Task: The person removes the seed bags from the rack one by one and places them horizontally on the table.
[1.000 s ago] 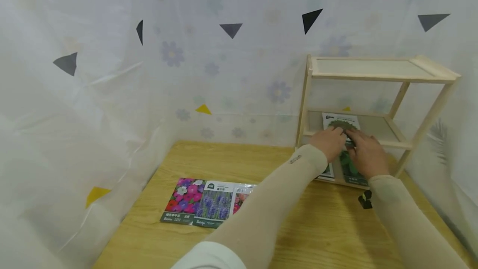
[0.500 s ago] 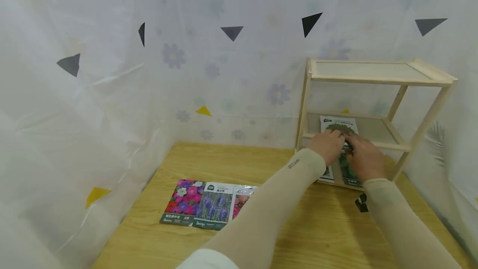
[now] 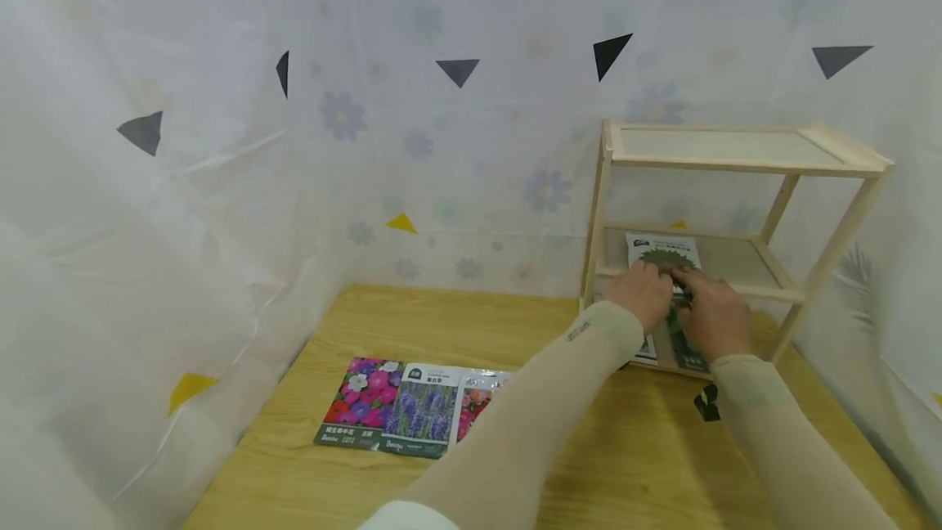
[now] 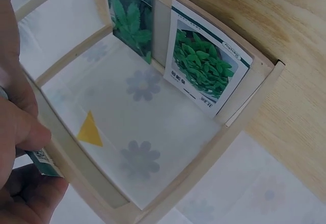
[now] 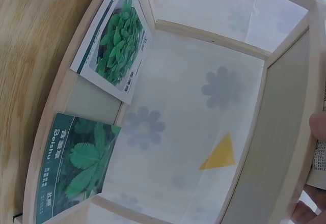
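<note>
On the middle shelf of the small wooden rack lies a white seed packet with a large round flower head. My left hand and right hand grip its near end at the shelf's front edge, side by side. The left wrist view shows the packet's green corner pinched between thumb and fingers. In the right wrist view, the printed back shows beside my right thumb. Below, on the bottom shelf, are a white leafy-plant packet and a dark green packet, apart from each other.
Flower seed packets lie in a row on the wooden table: a petunia-like one, a lavender one and a red-flowered one, partly behind my left sleeve. A small black object sits by my right sleeve. Plastic sheeting hangs behind.
The head view has shifted slightly, so the scene sits a little lower. Both hands stay on the packet at the shelf edge, with only small finger movements.
</note>
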